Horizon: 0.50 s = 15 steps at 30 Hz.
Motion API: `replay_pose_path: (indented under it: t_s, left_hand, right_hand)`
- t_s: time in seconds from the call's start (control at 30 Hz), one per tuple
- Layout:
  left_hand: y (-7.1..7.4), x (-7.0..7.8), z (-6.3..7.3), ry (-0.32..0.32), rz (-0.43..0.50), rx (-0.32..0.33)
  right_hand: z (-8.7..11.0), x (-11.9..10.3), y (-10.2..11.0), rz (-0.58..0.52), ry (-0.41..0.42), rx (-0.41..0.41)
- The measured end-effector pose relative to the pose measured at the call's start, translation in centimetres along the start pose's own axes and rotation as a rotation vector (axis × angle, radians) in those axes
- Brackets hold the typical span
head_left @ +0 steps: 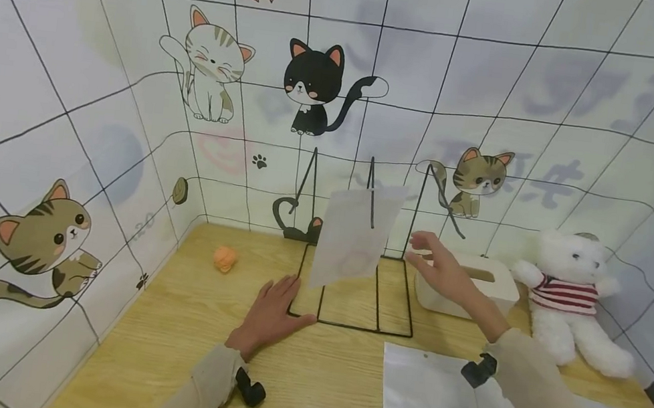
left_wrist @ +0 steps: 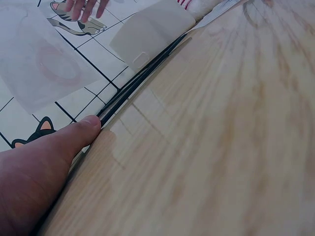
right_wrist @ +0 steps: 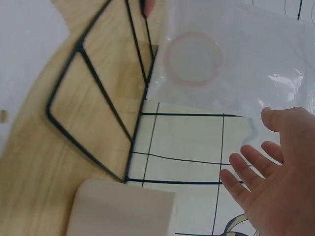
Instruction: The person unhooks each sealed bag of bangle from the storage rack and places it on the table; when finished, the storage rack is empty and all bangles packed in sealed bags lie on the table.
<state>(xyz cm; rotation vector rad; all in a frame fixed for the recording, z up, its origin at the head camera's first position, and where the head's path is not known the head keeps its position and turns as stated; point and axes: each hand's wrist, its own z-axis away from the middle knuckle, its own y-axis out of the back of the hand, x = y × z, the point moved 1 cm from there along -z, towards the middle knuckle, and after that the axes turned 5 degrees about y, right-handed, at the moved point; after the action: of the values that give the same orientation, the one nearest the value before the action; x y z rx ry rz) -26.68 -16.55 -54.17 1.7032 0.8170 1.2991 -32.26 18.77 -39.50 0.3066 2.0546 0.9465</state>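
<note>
A black wire rack [head_left: 364, 329] with several upright hooks stands on the wooden table against the wall. From its middle hook hangs a clear plastic bag [head_left: 349, 247]; a pale pink ring [right_wrist: 219, 61] shows inside it or through it in the right wrist view. My left hand [head_left: 270, 315] rests at the rack's front left corner, fingers spread, with the thumb [left_wrist: 88, 125] against the base wire. My right hand [head_left: 441, 267] is raised to the right of the bag, beside the right hook, fingers loosely bent and holding nothing.
More clear plastic bags [head_left: 432, 398] lie flat at the front right. Behind my right forearm stands a white tissue box [head_left: 434, 298]. A white teddy bear [head_left: 565, 296] in a striped shirt sits farther right, and a small orange object [head_left: 225, 259] lies at the back left.
</note>
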Motion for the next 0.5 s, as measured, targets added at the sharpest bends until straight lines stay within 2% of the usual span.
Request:
replay_pose_path:
  t_s: [0.1,0.23,0.5]
  left_hand:
    - [0.2,0.0,-0.1,0.001,0.000,0.008]
    - [0.4,0.2,-0.2,-0.006,0.000,0.010]
    - [0.3,0.2,-0.2,-0.007,0.001,0.008]
  right_hand:
    - [-1.4,0.0,0.5,-0.064,-0.018,0.031]
    - [-2.9,0.1,0.7,-0.159,-0.098,0.053]
    - [-4.6,0.9,-0.3,-0.387,-0.196,0.144]
